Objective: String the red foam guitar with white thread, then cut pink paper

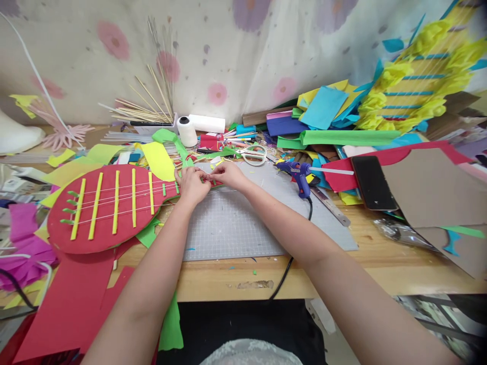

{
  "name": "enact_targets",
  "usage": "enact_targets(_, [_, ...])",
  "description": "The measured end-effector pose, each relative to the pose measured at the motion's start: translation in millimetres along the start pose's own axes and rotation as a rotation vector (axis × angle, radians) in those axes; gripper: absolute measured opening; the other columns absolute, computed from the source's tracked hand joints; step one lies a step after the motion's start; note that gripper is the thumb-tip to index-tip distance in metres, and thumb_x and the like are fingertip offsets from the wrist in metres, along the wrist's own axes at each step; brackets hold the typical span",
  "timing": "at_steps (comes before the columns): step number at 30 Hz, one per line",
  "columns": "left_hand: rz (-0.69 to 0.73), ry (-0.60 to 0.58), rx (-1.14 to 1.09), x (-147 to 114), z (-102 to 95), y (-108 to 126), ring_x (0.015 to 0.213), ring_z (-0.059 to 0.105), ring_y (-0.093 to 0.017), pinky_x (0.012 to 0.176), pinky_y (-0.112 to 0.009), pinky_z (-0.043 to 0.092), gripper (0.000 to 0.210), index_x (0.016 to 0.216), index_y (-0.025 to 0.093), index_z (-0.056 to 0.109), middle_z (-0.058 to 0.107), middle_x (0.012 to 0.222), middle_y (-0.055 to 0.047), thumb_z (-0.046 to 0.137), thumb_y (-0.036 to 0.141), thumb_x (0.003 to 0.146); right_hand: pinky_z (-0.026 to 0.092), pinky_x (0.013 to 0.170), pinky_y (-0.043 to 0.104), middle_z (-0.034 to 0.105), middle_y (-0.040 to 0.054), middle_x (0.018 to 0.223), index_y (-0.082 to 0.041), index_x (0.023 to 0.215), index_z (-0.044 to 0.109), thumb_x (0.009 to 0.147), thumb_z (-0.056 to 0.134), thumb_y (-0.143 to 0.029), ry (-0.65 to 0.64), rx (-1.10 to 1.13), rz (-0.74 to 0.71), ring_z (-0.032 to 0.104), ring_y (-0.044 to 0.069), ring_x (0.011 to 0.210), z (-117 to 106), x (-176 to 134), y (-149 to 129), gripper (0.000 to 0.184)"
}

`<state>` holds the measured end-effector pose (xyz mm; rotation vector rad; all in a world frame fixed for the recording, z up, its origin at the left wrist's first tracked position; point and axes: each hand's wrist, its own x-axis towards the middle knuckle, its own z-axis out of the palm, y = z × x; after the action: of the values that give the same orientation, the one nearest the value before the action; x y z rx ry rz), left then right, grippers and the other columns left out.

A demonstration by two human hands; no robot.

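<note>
A red paper lute (104, 213) with yellow strips across its body and green pegs lies at the left, its neck reaching toward the middle. White strings (142, 191) run along it. Over the neck, my left hand (193, 183) is closed, with its fingertips pinching the thin string. Just to its right, my right hand (229, 175) is also closed, pinching string close to the neck's end. A loose length of string trails right over the grey cutting mat (232, 228). My fingers hide part of the neck.
A purple glue gun (299, 175) and a metal ruler (330, 205) lie on the mat's right side. Scissors (254, 155) and a thread spool (187, 133) are behind my hands. A phone (373, 182) rests on cardboard at right. Red paper (76, 299) overhangs the table's front left.
</note>
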<state>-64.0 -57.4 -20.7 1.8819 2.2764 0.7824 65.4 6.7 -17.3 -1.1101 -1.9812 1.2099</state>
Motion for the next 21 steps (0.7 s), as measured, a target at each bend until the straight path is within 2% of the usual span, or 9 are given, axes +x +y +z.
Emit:
enact_targets(3, [0.009,0.004,-0.002,0,-0.8,1,0.118,0.047,-0.03,0.113,-0.056,0.01,0.005,0.072,0.025,0.067,0.064,0.106,-0.006,0.062,0.025,0.071,0.034,0.055,0.022,0.053,-0.0041,0.055,-0.016,0.059,0.056,0.068,0.066,-0.019,0.045,0.131,0.05,0.045,0.008,0.055,0,0,-4,0.013])
enact_targets(6, [0.008,0.015,-0.001,-1,-0.6,2,0.117,0.047,-0.029,0.113,-0.056,0.01,0.009,0.074,0.025,0.066,0.064,0.103,-0.007,0.06,0.032,0.076,0.032,0.049,0.021,0.048,-0.0063,0.052,-0.018,0.063,0.052,0.071,0.062,-0.018,0.062,0.311,0.121,0.041,0.007,0.048,-7,-2,-6,0.013])
enact_targets(8, [0.005,0.02,0.002,-1,0.1,2,0.117,0.047,-0.029,0.112,-0.056,0.011,0.015,0.074,0.024,0.065,0.064,0.103,-0.008,0.057,0.035,0.079,0.03,0.046,0.02,0.046,-0.0064,0.049,-0.018,0.062,0.05,0.072,0.06,-0.014,0.09,0.343,0.185,0.039,0.007,0.046,-14,-4,-5,0.016])
enact_targets(11, [0.006,0.022,0.015,-1,0.9,1,0.117,0.047,-0.029,0.112,-0.055,0.011,0.015,0.073,0.024,0.064,0.064,0.105,-0.008,0.057,0.035,0.08,0.029,0.045,0.019,0.056,-0.0031,0.056,-0.017,0.06,0.047,0.072,0.058,-0.007,0.162,0.35,0.258,0.04,0.005,0.046,-26,-8,-3,0.019])
enact_targets(14, [0.019,0.023,0.028,-1,1.4,1,0.117,0.047,-0.03,0.112,-0.056,0.01,0.015,0.071,0.023,0.063,0.063,0.105,-0.008,0.058,0.035,0.079,0.026,0.043,0.017,0.064,0.0006,0.068,-0.017,0.064,0.043,0.075,0.056,-0.007,0.139,0.489,0.31,0.042,0.004,0.046,-38,-14,2,0.02])
enact_targets(17, [0.025,0.023,0.032,-1,2.0,2,0.117,0.046,-0.03,0.112,-0.057,0.01,0.014,0.071,0.023,0.063,0.062,0.105,-0.008,0.059,0.034,0.079,0.025,0.041,0.015,0.064,-0.0003,0.066,-0.018,0.067,0.042,0.079,0.053,-0.009,0.109,0.597,0.309,0.042,0.003,0.044,-45,-18,9,0.019])
enact_targets(21, [0.031,0.019,0.043,-2,2.0,0,0.117,0.046,-0.029,0.113,-0.056,0.01,0.015,0.072,0.023,0.062,0.062,0.105,-0.008,0.058,0.035,0.08,0.026,0.04,0.015,0.056,-0.0054,0.059,-0.019,0.068,0.04,0.08,0.051,-0.01,0.177,0.606,0.265,0.039,0.003,0.043,-39,-14,15,0.019])
